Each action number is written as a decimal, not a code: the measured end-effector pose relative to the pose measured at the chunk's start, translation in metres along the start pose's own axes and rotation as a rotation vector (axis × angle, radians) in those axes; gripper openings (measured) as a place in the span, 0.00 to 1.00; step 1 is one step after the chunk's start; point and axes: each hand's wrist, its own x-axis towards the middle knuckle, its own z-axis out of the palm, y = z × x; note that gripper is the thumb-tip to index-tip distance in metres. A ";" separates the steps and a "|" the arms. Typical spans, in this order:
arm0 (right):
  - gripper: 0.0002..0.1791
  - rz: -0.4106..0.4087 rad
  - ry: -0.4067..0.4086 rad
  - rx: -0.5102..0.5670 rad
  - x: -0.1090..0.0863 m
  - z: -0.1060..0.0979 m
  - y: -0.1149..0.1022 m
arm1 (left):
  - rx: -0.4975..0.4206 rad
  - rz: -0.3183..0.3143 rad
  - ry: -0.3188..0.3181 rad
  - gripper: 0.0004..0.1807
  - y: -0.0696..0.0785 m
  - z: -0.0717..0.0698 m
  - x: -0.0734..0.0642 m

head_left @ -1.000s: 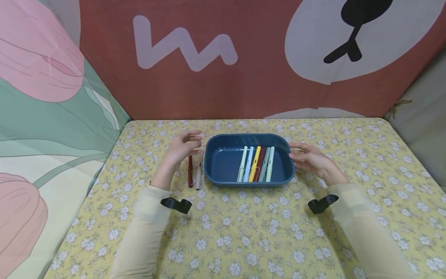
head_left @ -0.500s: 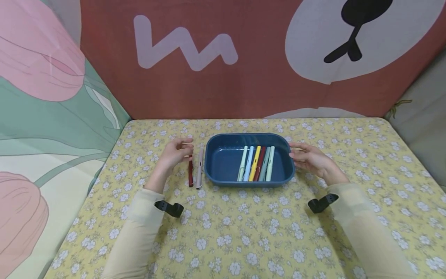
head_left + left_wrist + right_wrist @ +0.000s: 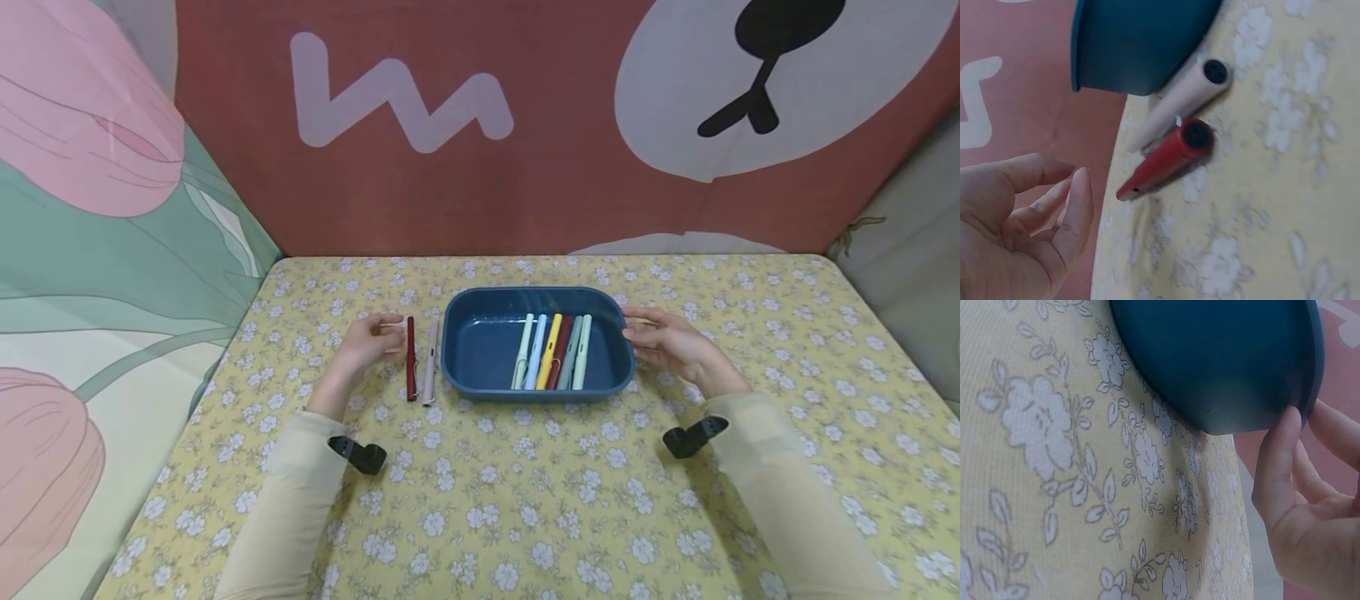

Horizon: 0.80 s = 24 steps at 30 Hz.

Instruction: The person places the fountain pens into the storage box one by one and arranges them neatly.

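My left hand (image 3: 367, 343) hovers just left of a dark red pen (image 3: 411, 358), its fingers loosely bent and holding nothing. In the left wrist view a gap separates the fingertips from that red pen (image 3: 1172, 153). A pale pinkish pen (image 3: 430, 362) lies on the tablecloth between the red one and a blue tray (image 3: 487, 393). Several pens lie side by side in the right half of the tray, among them a yellow pen (image 3: 550, 352). With thumb and fingertips, my right hand (image 3: 671, 343) touches the tray's right end at the rim; the right wrist view shows the thumb against the outer wall (image 3: 1235, 369).
A yellow flowered cloth (image 3: 510, 500) covers the table. Behind it rises a red printed fabric backdrop (image 3: 450, 200), with a floral panel (image 3: 90, 275) on the left side and a greyish cloth (image 3: 907, 225) on the right.
My left hand has moved left and toward me, away from the tray's left end, uncovering the two loose pens. The right hand, the tray and the pens inside have stayed put.
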 end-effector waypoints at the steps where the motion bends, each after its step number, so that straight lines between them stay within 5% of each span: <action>1: 0.32 -0.001 -0.002 0.000 0.000 0.000 0.000 | 0.006 0.001 0.000 0.26 -0.001 0.000 0.000; 24: 0.28 -0.018 -0.012 0.031 -0.002 0.000 0.000 | 0.119 -0.048 -0.048 0.30 -0.019 0.004 0.008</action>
